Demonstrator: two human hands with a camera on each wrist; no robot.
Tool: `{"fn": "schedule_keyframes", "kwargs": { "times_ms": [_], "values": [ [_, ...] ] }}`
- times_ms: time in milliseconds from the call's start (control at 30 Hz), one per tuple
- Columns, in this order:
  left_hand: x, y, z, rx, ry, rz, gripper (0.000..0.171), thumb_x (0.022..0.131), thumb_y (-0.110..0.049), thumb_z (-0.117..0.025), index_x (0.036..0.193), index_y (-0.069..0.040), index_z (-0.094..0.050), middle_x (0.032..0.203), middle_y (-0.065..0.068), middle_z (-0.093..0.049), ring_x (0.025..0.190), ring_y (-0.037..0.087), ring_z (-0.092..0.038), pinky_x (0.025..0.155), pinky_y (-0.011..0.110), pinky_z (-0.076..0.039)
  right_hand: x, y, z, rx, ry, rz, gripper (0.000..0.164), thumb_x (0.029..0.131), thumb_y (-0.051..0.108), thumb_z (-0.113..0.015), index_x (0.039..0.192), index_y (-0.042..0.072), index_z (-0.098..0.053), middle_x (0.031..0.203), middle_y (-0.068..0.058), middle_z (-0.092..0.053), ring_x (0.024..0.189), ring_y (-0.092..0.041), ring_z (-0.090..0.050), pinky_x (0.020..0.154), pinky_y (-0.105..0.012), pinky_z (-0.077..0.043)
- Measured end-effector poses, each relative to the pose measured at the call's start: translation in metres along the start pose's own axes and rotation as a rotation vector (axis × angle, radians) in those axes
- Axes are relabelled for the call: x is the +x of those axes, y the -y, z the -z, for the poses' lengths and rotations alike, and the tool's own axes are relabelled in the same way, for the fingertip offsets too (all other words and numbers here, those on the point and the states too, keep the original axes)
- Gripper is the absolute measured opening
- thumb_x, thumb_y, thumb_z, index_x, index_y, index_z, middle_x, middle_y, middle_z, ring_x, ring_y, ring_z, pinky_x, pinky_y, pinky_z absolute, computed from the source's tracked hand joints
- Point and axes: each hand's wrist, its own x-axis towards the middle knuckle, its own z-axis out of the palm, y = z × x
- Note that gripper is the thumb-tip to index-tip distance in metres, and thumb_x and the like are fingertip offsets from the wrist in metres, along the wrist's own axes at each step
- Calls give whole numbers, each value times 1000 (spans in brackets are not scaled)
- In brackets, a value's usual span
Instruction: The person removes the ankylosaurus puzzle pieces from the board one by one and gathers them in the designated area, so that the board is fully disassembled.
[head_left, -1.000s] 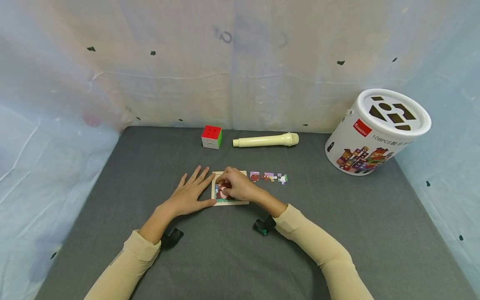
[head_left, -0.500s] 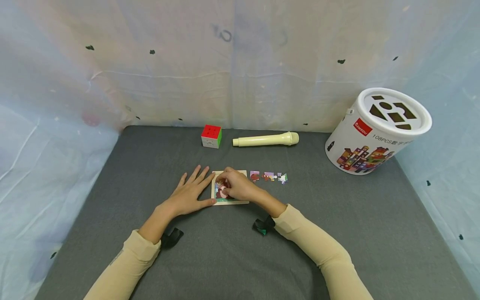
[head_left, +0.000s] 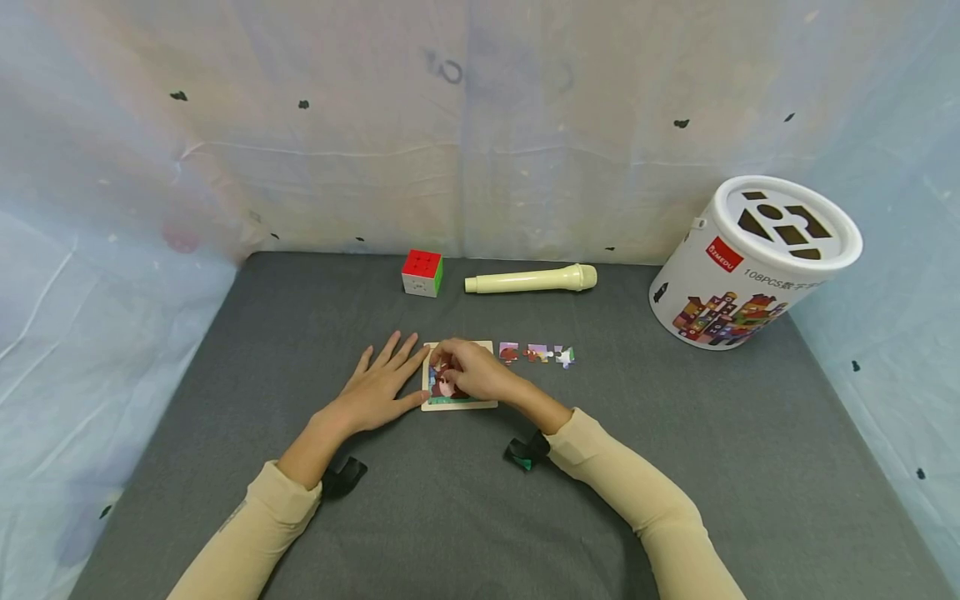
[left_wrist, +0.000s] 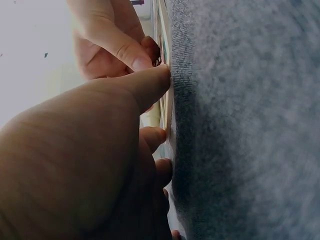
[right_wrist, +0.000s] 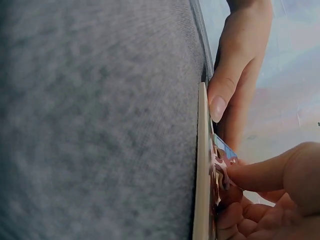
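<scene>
A jigsaw board (head_left: 461,407) with a pale wooden rim lies on the grey cloth. My left hand (head_left: 372,393) is spread flat at its left side, with the thumb and index fingertip touching the rim. Over the board, my right hand (head_left: 480,372) pinches a puzzle piece (right_wrist: 224,165) between thumb and fingers. In the right wrist view that piece is tilted up from the picture, its blue corner raised. My right hand hides much of the picture. Right of the board lie loose puzzle pieces: a reddish one (head_left: 508,352), a purple-and-orange one (head_left: 537,353) and a white-and-green one (head_left: 564,357).
Behind the board stand a red-topped puzzle cube (head_left: 422,273) and a pale yellow toy microphone (head_left: 528,281). A white block bucket (head_left: 750,267) with shaped holes in its lid is at the back right. Plastic sheeting (head_left: 375,167) rises behind the table.
Both hands stay in nearly the same place. My left thumb has shifted slightly up along the rim, and the fingers of my right hand have moved a little over the board.
</scene>
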Motion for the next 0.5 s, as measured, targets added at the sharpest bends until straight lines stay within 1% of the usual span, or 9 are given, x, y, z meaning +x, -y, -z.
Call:
{"fn": "schedule_keyframes", "kwargs": {
  "times_ms": [133, 267, 500],
  "values": [
    [0, 2, -2, -5, -1, 3, 78, 100, -58, -48, 161, -17, -22, 167, 8, -10, 153, 31, 5, 115, 64, 2, 0, -1, -1, 31, 3, -12, 16, 97, -6, -56, 109, 2, -64, 86, -8, -61, 67, -13, -50, 58, -22, -40],
    [0, 2, -2, 1, -2, 4, 78, 100, -58, -48, 161, -17, -22, 167, 9, -10, 153, 31, 4, 115, 64, 1, 0, 0, 0, 53, 9, -20, 15, 99, -5, -55, 108, 2, -64, 88, -9, -61, 69, -14, -51, 60, -22, -42],
    [-1, -5, 4, -6, -22, -5, 78, 99, -54, -54, 159, -13, -27, 166, 13, -14, 152, 36, -1, 114, 67, -2, -1, 0, 2, 101, 9, -24, 15, 99, -6, -54, 110, -1, -63, 91, -12, -62, 68, -14, -54, 62, -23, -44]
  ]
}}
